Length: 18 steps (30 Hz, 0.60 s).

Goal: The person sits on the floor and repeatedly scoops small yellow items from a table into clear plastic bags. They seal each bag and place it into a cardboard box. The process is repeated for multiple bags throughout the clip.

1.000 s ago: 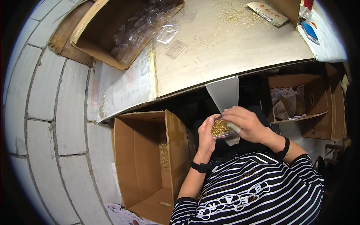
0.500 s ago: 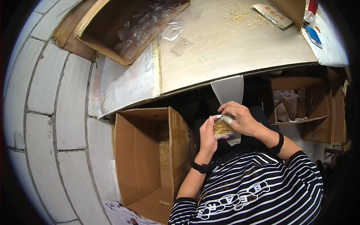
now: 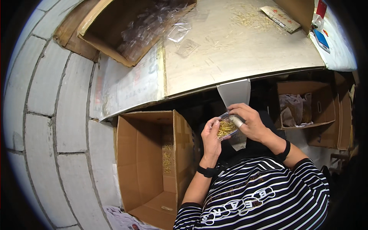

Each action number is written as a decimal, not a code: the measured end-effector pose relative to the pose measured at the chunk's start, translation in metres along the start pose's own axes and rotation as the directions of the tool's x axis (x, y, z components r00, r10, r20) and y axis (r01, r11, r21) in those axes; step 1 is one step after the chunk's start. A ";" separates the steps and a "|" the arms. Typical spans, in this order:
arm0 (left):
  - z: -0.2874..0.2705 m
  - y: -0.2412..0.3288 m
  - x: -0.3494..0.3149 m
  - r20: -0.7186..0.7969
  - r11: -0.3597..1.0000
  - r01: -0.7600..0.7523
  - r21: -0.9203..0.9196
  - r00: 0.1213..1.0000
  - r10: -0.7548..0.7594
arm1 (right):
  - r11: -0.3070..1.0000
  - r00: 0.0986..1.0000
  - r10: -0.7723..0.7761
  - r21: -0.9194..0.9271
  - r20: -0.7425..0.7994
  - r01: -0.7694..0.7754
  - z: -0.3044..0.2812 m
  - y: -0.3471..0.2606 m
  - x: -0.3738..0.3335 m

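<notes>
A small clear plastic box full of thin golden pins is held in front of my body, above my lap. My left hand is closed round its left side, the thumb lying along the rim by the pins. My right hand grips the far right edge with bent fingers. Pale tape is wrapped round one right-hand digit, beside the pins. Part of the box and the right fingertips are hidden by my hands.
A tall open carton with golden pins inside stands at my left. On the table are loose pins and a carton of clear boxes. Another carton sits under the table at right, and a blue phone-like object lies at far right.
The box is turned and tilted, so more of its pins and clear rim show. My left thumb has moved down along the rim, and the right fingers have shifted slightly.
</notes>
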<state>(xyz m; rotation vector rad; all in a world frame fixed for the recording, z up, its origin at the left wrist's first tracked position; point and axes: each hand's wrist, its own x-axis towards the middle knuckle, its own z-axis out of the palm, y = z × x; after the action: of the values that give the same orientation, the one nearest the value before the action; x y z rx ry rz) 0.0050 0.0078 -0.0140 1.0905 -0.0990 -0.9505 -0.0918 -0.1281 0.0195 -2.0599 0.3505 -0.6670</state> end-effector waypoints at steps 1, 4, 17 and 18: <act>0.000 0.001 0.000 -0.005 1.000 -0.002 0.002 1.000 0.002 | 0.998 0.999 -0.017 -0.059 0.041 0.019 -0.006 0.002 -0.001; -0.004 -0.001 0.002 0.057 0.989 0.009 -0.150 0.998 0.000 | 0.962 0.975 -0.195 -0.174 0.108 0.212 -0.009 -0.006 -0.005; -0.003 -0.009 0.000 0.112 0.997 -0.048 -0.068 0.992 0.055 | 0.940 0.968 -0.204 -0.248 0.145 0.235 0.015 0.000 -0.012; -0.003 -0.010 0.001 0.100 0.997 -0.048 -0.064 0.993 0.054 | 0.942 0.964 -0.223 -0.223 0.145 0.251 0.014 -0.001 -0.013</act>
<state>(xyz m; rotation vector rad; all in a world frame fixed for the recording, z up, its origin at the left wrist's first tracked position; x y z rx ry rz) 0.0011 0.0084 -0.0237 0.9782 -0.1795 -0.9573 -0.0938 -0.1119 0.0100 -2.3872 0.1177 -0.6685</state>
